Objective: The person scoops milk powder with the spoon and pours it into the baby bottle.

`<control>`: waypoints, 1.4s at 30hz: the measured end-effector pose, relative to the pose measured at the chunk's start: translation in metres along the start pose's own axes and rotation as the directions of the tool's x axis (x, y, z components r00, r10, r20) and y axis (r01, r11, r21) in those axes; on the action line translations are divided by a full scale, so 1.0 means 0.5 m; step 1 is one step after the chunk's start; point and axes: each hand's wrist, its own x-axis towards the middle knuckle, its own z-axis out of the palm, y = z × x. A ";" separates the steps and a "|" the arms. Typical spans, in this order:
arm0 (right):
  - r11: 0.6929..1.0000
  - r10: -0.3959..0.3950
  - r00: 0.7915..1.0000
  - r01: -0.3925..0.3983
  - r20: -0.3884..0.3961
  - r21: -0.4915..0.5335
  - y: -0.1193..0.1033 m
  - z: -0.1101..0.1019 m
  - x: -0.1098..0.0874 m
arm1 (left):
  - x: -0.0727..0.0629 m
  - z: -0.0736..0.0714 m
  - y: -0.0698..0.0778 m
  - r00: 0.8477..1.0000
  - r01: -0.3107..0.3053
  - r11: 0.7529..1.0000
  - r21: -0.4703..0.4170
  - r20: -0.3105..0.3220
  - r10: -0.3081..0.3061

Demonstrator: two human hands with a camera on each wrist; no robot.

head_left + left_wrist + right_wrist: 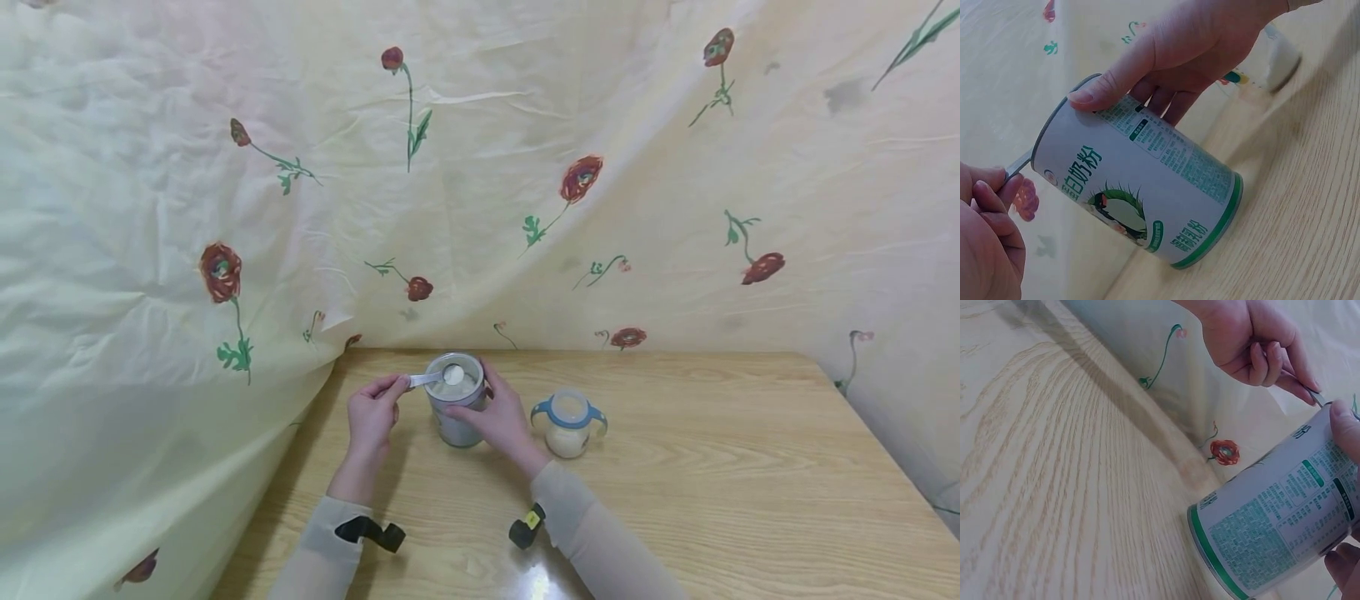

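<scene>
A milk powder can point(457, 425) with white and green printing stands uncovered on the table, pale powder showing inside. My right hand point(498, 414) grips it from the right side, thumb across the front near the rim and fingers behind. Between thumb and fingers, my left hand point(372, 410) pinches the handle of a scoop point(426, 379). The scoop's round bowl, filled with white powder, is over the can's mouth. In the left wrist view the handle crosses the can's rim, and the bowl is hidden behind the can wall point(1116, 169).
To the right of the can stands a baby bottle point(567, 437) with a blue two-handled collar and pale contents. The wooden table point(712, 467) meets a flowered cloth point(480, 208) hanging behind and at the left. Small black devices are strapped on both wrists.
</scene>
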 end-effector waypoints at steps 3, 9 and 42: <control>1.000 0.005 1.000 -0.005 0.004 -0.013 0.001 -0.008 -0.003 | 0.000 0.001 -0.002 1.000 0.017 1.000 -0.009 -0.003 -0.017; 0.999 -0.019 1.000 0.019 0.004 -0.046 -0.013 -0.028 -0.016 | -0.004 0.003 -0.003 0.998 0.055 0.998 -0.029 -0.017 -0.056; 0.943 -0.316 0.933 0.287 -0.175 -0.170 -0.020 -0.270 -0.069 | -0.047 0.057 -0.009 0.988 0.152 0.939 -0.308 0.045 -0.145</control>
